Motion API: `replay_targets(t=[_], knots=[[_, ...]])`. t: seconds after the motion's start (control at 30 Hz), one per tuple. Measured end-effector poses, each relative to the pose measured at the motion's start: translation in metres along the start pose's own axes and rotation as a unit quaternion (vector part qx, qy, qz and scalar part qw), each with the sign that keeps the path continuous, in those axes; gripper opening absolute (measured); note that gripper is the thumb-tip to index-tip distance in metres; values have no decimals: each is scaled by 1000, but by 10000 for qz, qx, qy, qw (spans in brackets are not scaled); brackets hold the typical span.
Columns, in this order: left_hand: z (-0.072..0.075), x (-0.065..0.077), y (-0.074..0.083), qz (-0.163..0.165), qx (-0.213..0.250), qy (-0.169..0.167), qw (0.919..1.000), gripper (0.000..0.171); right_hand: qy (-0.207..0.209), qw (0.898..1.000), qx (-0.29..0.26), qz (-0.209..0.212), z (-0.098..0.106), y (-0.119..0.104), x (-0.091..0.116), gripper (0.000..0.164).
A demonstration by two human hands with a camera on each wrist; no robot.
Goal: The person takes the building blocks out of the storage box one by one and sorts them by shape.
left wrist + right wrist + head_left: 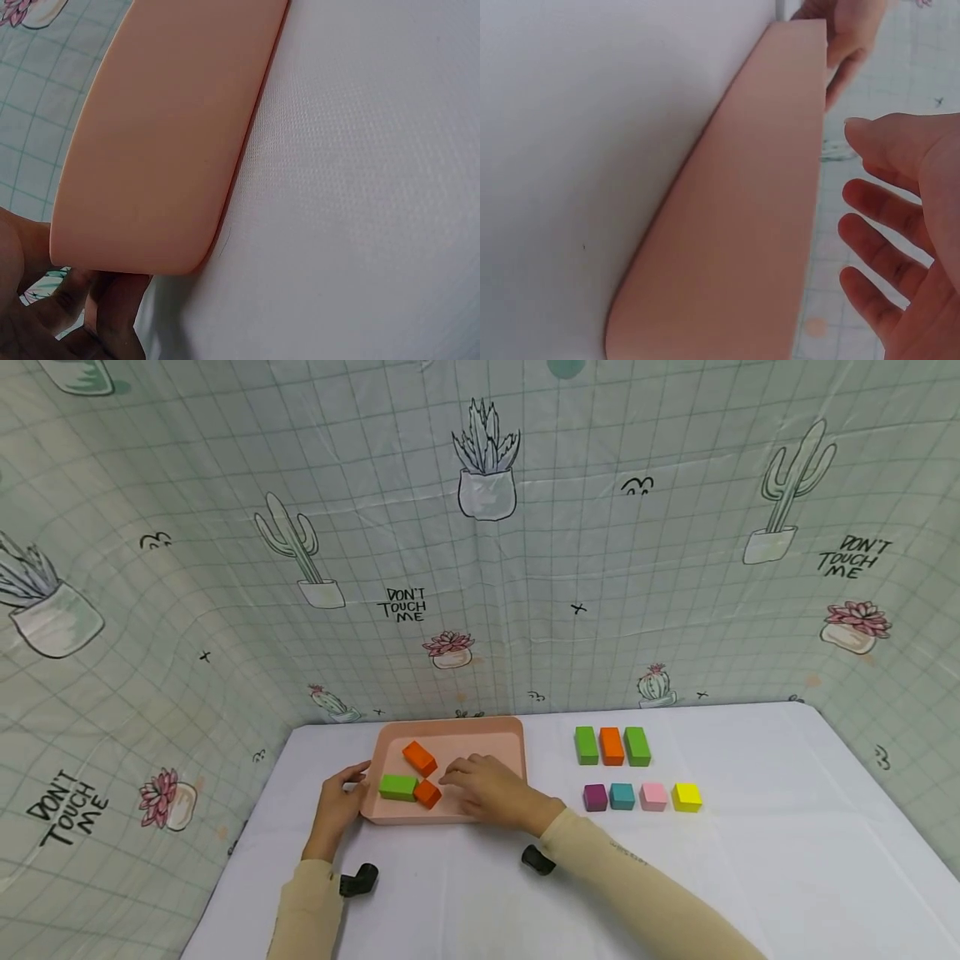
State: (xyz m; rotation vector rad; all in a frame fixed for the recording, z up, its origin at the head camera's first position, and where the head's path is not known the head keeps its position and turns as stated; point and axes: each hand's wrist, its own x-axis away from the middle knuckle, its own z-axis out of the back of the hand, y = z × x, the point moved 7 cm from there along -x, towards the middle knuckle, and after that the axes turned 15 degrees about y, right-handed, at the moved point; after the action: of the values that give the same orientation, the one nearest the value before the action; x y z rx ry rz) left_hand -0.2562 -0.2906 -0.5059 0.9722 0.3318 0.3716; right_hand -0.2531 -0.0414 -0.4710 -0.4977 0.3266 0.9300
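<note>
A shallow peach tray (448, 817) stands on the table at centre-left. Inside lie an orange rectangular block (419, 758), a green rectangular block (398, 787) and another orange block (427, 793), grouped in its left half. My left hand (342, 800) rests against the tray's left end, its fingertips at the wall and rim; in the left wrist view, the tray wall (165, 142) hides part of them. Over the tray's right half, my right hand (491, 789) hovers with relaxed, spread fingers (885, 259) and holds nothing. Its fingertips point toward the blocks.
Right of the tray is a row with two green blocks (587, 746) and an orange block (612, 747) between them. Nearer lie purple (595, 797), teal (622, 797), pink (653, 797) and yellow cubes (686, 797). Black wrist devices (537, 860) hang by both forearms.
</note>
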Motion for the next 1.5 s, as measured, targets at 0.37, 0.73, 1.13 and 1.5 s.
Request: replay_targets(t=[0.37,0.73,1.13,1.5], knots=[[-1,-2,3,-141,-89,-4,9999,39,67,9999,83,58,-8,-9,-7,34],[0,-2,2,-128,-78,42,9999,39,-40,9998,-85,-196,-21,-10,-22,29],[-2,1,-1,-8,0,5,10000,39,-226,9990,-195,-338,-32,-10,-30,34],[-1,1,-2,22,16,-20,10000,39,-357,9985,10,-420,-40,-6,-34,34]])
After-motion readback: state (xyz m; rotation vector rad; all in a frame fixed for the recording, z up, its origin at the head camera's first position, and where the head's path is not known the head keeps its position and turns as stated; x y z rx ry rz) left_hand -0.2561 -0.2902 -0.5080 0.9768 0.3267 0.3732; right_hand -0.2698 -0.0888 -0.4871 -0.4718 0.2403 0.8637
